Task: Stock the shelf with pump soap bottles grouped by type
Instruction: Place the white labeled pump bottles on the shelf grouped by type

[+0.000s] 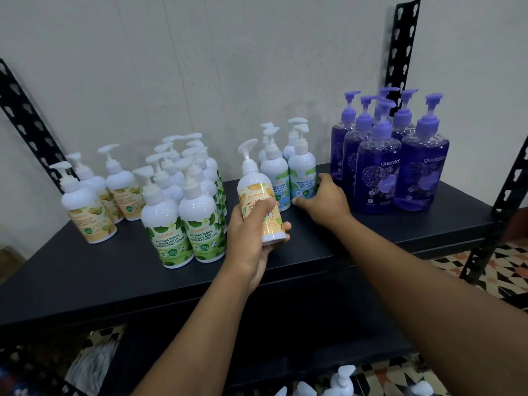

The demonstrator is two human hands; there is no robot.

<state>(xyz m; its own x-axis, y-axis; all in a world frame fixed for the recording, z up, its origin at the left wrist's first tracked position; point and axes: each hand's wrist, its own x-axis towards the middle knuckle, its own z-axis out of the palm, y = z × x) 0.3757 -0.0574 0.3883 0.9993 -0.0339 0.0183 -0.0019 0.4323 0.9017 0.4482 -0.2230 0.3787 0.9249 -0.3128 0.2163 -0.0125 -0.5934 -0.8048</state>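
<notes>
At centre frame, the left hand [251,232] is clamped around a yellow-label bottle [261,204], lifted off the shelf [85,275]. The right hand [323,198] cups a blue-label bottle [302,178], fingers curled on it. Likely next: carry the yellow one to its matching group [97,195] at left.

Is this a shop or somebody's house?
Probably a shop or stockroom. Many identical soap bottles stand sorted by type, like the purple ones, on a dark metal shelf with slotted posts. The left hand holds one more.
</notes>
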